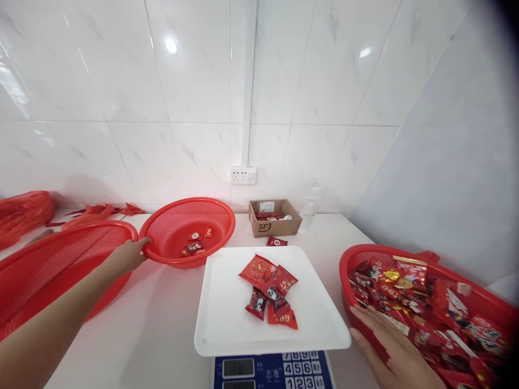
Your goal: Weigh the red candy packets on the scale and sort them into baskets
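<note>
Where left fingers (142,244) clasp, red basket (190,201) rim.

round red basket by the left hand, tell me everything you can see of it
The round red basket looks like glossy plastic, with fine mesh walls and a solid rim. It sits upright on the white counter, holding a few red wrapped candies. The left hand touches its left rim.

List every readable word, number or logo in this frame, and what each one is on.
"SF": logo on the front of the cardboard box.
"志准": on the blue panel of the weighing scale.
"789", "456", "123": rows on the scale's keypad.
Too blurred or small to read: the box's white label, the scale's displays, the sweet wrappers.
</note>
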Action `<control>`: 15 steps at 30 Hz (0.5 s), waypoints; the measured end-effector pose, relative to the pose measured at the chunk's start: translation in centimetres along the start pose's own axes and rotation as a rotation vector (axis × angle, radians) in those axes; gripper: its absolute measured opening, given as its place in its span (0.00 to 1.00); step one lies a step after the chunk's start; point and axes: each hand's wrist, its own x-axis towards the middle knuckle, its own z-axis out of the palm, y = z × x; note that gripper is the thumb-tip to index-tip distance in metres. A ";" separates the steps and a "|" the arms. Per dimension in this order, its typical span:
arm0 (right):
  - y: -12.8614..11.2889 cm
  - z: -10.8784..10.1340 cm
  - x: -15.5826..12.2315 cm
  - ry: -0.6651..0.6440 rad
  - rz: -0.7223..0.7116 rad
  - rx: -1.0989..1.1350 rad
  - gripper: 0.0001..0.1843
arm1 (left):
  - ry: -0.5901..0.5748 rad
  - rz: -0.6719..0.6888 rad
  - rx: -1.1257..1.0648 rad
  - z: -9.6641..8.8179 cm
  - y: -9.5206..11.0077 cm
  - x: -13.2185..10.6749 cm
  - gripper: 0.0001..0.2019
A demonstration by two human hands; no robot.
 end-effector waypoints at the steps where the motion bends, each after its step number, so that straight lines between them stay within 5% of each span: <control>1: 0.0 0.0 0.0 0.002 -0.002 -0.009 0.23 | 0.010 -0.005 -0.002 -0.4 -0.2 0.0 0.23; 7: -0.1 0.1 -0.2 0.019 -0.024 -0.032 0.23 | 0.073 -0.099 0.008 -2.1 -1.3 0.2 0.18; 15: 0.0 0.0 -0.1 0.045 -0.047 -0.026 0.23 | 0.123 -0.206 -0.077 -3.0 -2.1 -0.5 0.27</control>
